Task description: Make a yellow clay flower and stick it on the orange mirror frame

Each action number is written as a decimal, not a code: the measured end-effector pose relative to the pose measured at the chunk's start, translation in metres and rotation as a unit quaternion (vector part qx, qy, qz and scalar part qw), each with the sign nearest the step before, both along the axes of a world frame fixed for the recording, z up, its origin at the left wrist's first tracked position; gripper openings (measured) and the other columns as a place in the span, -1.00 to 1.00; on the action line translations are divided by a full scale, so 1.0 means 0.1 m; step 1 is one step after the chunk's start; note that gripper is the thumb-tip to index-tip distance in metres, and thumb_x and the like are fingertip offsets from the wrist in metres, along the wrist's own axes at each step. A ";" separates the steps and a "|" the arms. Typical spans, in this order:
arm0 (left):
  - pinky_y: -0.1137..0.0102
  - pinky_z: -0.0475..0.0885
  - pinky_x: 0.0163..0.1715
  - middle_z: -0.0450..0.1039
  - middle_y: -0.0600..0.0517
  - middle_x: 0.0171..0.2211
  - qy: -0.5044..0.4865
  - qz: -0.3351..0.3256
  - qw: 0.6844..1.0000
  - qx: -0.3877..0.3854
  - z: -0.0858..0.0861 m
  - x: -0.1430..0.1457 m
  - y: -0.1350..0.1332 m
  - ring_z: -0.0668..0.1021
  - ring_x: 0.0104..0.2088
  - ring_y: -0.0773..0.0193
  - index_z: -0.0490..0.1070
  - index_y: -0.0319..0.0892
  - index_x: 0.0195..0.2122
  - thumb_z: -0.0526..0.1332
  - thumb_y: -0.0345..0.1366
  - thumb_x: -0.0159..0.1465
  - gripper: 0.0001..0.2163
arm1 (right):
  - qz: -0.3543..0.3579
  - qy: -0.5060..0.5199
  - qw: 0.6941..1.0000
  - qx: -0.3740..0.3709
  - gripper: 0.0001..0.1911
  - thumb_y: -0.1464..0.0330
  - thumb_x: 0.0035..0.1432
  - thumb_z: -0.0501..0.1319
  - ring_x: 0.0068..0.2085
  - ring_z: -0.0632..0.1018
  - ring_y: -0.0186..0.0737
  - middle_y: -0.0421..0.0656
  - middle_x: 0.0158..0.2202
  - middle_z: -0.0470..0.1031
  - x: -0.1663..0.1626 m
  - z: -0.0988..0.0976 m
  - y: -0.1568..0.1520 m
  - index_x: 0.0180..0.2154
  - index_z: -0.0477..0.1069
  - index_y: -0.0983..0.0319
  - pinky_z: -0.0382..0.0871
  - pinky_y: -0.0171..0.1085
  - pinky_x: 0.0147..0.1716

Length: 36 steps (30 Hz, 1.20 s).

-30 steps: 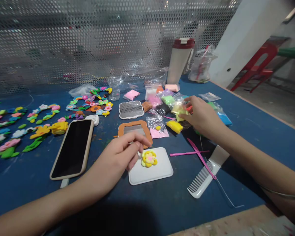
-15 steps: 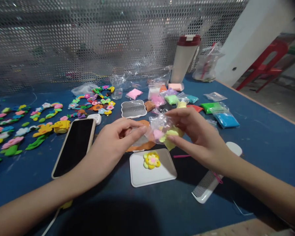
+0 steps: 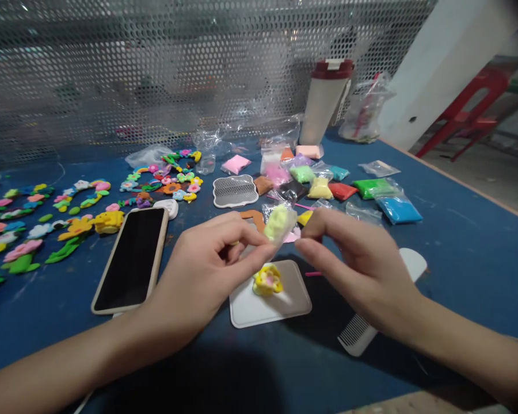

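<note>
Both my hands are raised over a small white tray that carries a yellow clay flower with a pink middle. My left hand pinches a clear bag of pale yellow-green clay between thumb and forefinger. My right hand is just to the right of the bag, fingers curled towards it, and whether they touch the plastic is unclear. An orange-framed mirror lies partly hidden behind my hands.
A phone lies face up on the blue table, left of the tray. Finished clay flowers spread across the left. Bags of coloured clay lie behind. A white comb lies by my right wrist, a tumbler at the back.
My right hand has brought the bag of pale clay from the pile of bags towards me. My left hand rose from the tray and took hold of it.
</note>
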<state>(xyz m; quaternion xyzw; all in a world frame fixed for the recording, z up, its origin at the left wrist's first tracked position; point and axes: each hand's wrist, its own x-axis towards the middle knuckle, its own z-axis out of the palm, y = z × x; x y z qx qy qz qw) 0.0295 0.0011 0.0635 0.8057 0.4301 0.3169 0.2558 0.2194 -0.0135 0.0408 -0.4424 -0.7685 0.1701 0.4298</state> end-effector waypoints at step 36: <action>0.53 0.17 -0.54 0.23 0.18 -0.55 -0.023 -0.175 0.981 -0.083 0.05 0.05 -0.07 0.27 -0.54 0.44 0.15 -0.16 -0.57 0.02 -0.30 0.34 -0.70 | 0.233 0.054 0.965 -0.103 -0.78 0.45 0.21 0.00 -0.50 0.24 -0.40 -0.27 -0.52 0.20 -0.05 0.08 -0.10 -0.50 0.10 0.21 0.17 -0.39 -0.53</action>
